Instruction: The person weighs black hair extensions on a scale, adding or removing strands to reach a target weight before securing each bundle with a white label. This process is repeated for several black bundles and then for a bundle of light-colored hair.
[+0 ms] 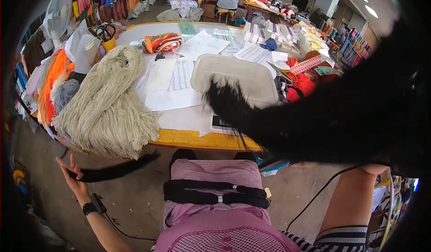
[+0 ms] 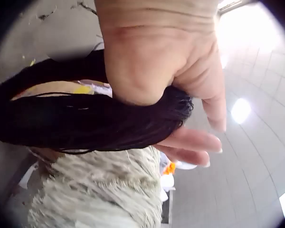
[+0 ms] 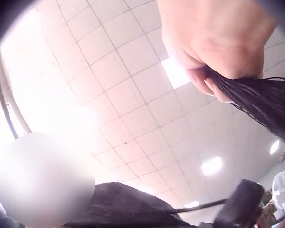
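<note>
Low at the left side, my left hand is raised with its fingers spread apart. Its thumb holds the looped end of a black yarn hank against the hand; the thumb tip is hidden. From there the hank stretches sideways toward the table edge. My right hand grips a bunch of black yarn. In the head view that yarn is a broad dark mass across the right, hiding most of the hand. Its loose end overlaps a pale plastic tray. Across my lap lie bound black hanks.
A thick pale grey-green yarn hank drapes over the near left table edge. Printed sheets, an orange striped hank, scissors in a holder and red yarn lie around. A fan stands behind.
</note>
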The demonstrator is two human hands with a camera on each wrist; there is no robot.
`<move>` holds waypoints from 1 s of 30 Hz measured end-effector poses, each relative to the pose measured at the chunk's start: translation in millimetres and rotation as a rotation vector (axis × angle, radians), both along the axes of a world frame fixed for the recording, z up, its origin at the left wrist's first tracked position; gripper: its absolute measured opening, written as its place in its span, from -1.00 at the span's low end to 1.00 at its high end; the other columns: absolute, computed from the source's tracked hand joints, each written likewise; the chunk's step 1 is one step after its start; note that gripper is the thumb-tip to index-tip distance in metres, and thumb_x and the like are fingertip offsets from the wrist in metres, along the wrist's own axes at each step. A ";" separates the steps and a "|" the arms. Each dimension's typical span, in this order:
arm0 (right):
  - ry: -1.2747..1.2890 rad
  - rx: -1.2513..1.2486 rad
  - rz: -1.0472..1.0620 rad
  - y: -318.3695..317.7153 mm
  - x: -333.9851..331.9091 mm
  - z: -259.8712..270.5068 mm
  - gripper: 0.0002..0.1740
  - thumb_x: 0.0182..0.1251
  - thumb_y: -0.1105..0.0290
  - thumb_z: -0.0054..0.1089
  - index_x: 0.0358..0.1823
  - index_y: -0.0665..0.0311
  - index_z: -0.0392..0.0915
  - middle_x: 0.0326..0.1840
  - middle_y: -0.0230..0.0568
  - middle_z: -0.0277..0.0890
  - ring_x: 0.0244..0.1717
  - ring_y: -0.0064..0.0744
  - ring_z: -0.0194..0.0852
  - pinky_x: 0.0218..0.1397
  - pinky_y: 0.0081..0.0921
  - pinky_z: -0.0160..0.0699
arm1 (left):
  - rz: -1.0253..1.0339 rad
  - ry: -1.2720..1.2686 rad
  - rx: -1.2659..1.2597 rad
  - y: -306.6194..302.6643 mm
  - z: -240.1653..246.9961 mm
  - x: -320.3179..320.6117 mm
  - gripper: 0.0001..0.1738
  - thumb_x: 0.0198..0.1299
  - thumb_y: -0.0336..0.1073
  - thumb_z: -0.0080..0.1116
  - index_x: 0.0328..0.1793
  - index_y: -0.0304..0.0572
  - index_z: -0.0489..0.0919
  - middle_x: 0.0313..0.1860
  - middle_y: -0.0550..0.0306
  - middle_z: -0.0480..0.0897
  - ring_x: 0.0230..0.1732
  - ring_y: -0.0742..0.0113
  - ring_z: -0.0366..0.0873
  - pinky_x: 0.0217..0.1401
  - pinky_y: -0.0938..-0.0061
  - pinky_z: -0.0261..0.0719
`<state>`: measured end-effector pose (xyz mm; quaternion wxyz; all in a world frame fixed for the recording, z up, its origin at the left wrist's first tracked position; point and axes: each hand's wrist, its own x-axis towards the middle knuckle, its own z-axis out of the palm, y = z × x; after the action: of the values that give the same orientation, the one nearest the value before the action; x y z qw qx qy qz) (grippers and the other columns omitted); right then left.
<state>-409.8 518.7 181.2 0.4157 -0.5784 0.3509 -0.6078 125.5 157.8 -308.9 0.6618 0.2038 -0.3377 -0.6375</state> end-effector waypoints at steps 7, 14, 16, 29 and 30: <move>0.120 0.254 -0.028 -27.3 24.7 -75.2 -0.69 0.32 0.18 0.18 -0.39 0.31 0.50 -0.68 -0.44 0.27 -0.76 -0.68 0.08 -0.69 -0.63 -0.03 | -0.604 0.095 -0.359 47.7 90.4 -144.8 0.19 0.15 0.15 0.32 0.64 0.49 -0.37 -0.50 0.14 0.47 -0.80 0.51 0.23 -0.81 0.70 0.18; 0.205 0.962 -0.043 -59.5 38.3 -239.7 -0.64 0.37 0.15 0.12 -0.45 0.31 0.48 -0.80 -0.53 0.15 -0.85 -0.71 -0.02 -0.78 -0.62 -0.15 | -0.961 -0.147 -0.252 124.4 145.3 -269.3 0.27 -0.02 -0.29 0.40 0.66 0.09 -0.30 0.07 -0.14 0.44 -0.03 0.11 0.48 -0.72 0.65 0.34; 0.157 1.006 -0.014 -60.3 33.9 -267.1 -0.63 0.41 0.15 0.11 -0.45 0.29 0.48 -0.80 -0.55 0.13 -0.85 -0.74 -0.05 -0.79 -0.64 -0.20 | -1.035 -0.199 -0.322 151.4 158.5 -305.2 0.34 -0.13 -0.59 0.38 0.66 0.07 -0.31 0.44 -0.26 0.29 0.37 -0.08 0.42 -0.62 0.73 0.43; 0.475 0.343 -0.643 47.1 -3.1 -395.7 -0.65 0.21 0.25 0.39 -0.15 0.31 0.47 -0.47 -0.25 0.57 -0.46 -0.45 0.60 -0.37 -0.52 0.55 | -1.537 -0.840 -0.567 202.2 121.6 -371.9 -0.07 0.29 -0.43 0.15 0.65 -0.11 -0.15 -0.47 0.17 0.59 -0.55 0.53 0.48 -0.39 0.61 0.49; 0.443 0.451 -0.872 56.8 -13.7 -406.1 -0.65 0.18 0.29 0.43 -0.18 0.32 0.46 -0.46 -0.23 0.58 -0.38 -0.40 0.63 -0.27 -0.48 0.58 | -1.534 -0.822 -0.485 200.3 117.8 -372.6 -0.09 0.31 -0.42 0.13 0.65 -0.11 -0.15 -0.46 0.17 0.59 -0.53 0.53 0.49 -0.39 0.61 0.49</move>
<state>-423.6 575.5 -224.9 0.1547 -0.3899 0.7596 -0.4970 -247.1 358.1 -191.1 -0.0934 -0.0108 -0.7157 -0.6920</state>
